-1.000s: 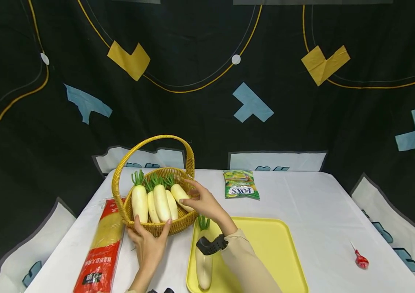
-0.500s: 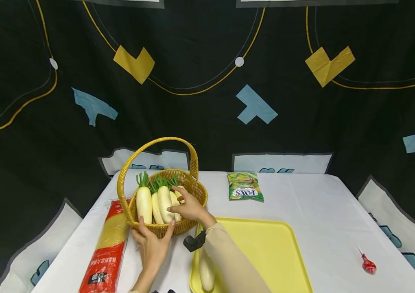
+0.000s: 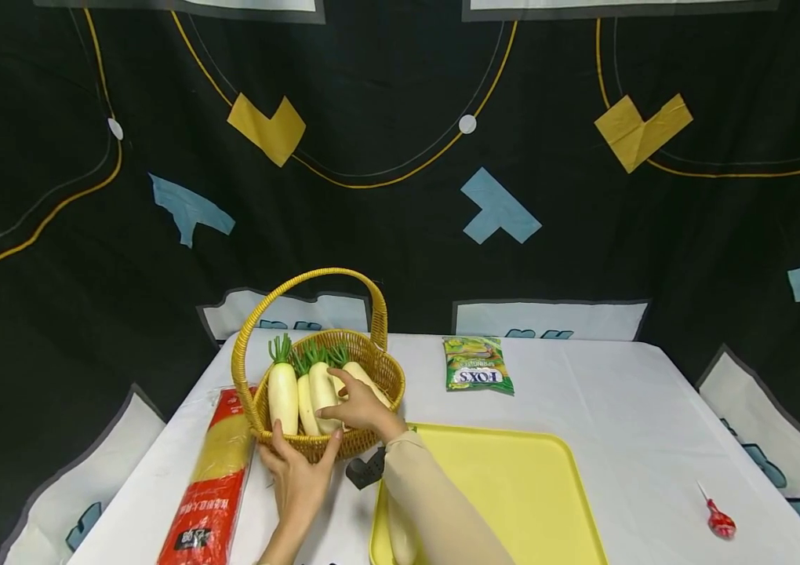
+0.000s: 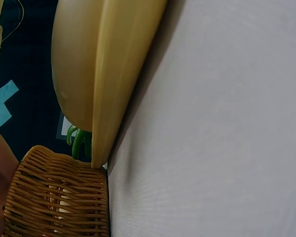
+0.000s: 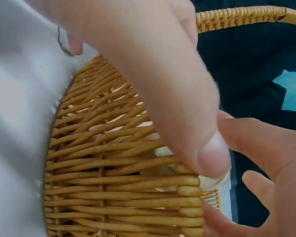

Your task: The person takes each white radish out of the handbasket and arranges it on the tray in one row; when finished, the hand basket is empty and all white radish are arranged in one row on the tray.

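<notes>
In the head view, a yellow wicker basket point(image 3: 365, 447) holds several white radishes point(image 3: 283, 399) with green tops, standing side by side. My left hand point(image 3: 299, 479) grips its front wall, fingertips up at the rim. The right wrist view shows the left thumb point(image 5: 187, 108) pressing over the rim. My right hand point(image 3: 363, 408) is inside the basket, its loosely bent fingers touching the middle radish point(image 3: 324, 392); I see no firm hold. Another radish point(image 3: 400, 534) lies on the yellow tray point(image 3: 506, 486), partly hidden by my right sleeve.
A long red and yellow plastic packet point(image 3: 205, 490) lies left of the basket. At the back lies a green FOX'S bag point(image 3: 478, 365). A red lollipop point(image 3: 721, 524) is far right on the white table point(image 3: 654, 439). A black curtain point(image 3: 400, 235) hangs behind.
My right hand has moved left, from the rightmost radish to the middle one, which leans slightly more. The left hand keeps its place on the basket. The whole view has shifted a little.
</notes>
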The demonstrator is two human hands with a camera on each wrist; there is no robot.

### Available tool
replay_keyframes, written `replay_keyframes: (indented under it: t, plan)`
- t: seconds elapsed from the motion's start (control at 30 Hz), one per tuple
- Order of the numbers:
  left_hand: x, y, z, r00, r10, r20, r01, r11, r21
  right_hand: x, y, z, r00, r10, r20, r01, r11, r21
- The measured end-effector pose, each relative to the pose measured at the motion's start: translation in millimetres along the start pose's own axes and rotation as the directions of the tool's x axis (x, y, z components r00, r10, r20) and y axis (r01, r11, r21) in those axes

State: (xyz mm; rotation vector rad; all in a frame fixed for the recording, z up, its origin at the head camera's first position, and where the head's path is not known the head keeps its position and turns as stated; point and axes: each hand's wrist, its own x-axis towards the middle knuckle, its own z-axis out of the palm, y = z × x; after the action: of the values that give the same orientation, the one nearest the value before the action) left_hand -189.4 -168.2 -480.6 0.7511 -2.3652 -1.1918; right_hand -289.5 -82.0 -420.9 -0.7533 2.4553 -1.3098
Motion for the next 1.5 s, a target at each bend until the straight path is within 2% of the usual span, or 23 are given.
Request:
replay_keyframes:
  t: [0.27, 0.43, 0.67, 0.9, 1.1, 1.3, 1.5]
  plan:
    - [0.1, 0.9, -1.8, 1.000, -0.003, 0.023, 0.002, 1.000, 0.003, 2.0, -2.3, 2.5, 1.000, 0.019, 0.011, -0.019, 0.998, -0.059]
    - [-1.1, 0.9, -1.1, 1.000, -0.002, 0.016, 0.002, 1.000, -0.003, 4.3, -2.2, 5.9, 1.000, 0.017, 0.005, -0.017, 0.997, -0.079]
    - [-1.8, -0.4, -1.4, 1.000, -0.009, 0.007, 0.009, 1.000, -0.002, 4.1, -2.5, 7.9, 0.998, 0.066, 0.022, -0.065, 0.996, -0.064]
    - [-0.8, 0.2, -2.4, 1.000, -0.003, 0.005, 0.003, 1.000, 0.001, 2.2, -3.1, 3.0, 0.996, 0.062, 0.062, -0.060, 0.997, -0.040]
    - [-1.6, -0.1, -0.5, 1.000, 0.006, -0.003, -0.006, 1.000, 0.000, 0.6, 1.4, -2.0, 0.993, 0.087, 0.078, -0.092, 0.994, 0.064]
    - [-2.1, -0.6, 0.3, 1.000, 0.002, -0.007, -0.002, 1.000, 0.003, 1.5, 7.2, -7.9, 0.992, 0.092, 0.088, -0.107, 0.977, 0.182]
    - [-0.6, -0.1, -1.4, 1.000, 0.002, 0.005, -0.002, 1.000, 0.000, -2.9, 7.4, -23.7, 0.993, 0.080, 0.088, -0.101, 0.957, 0.272]
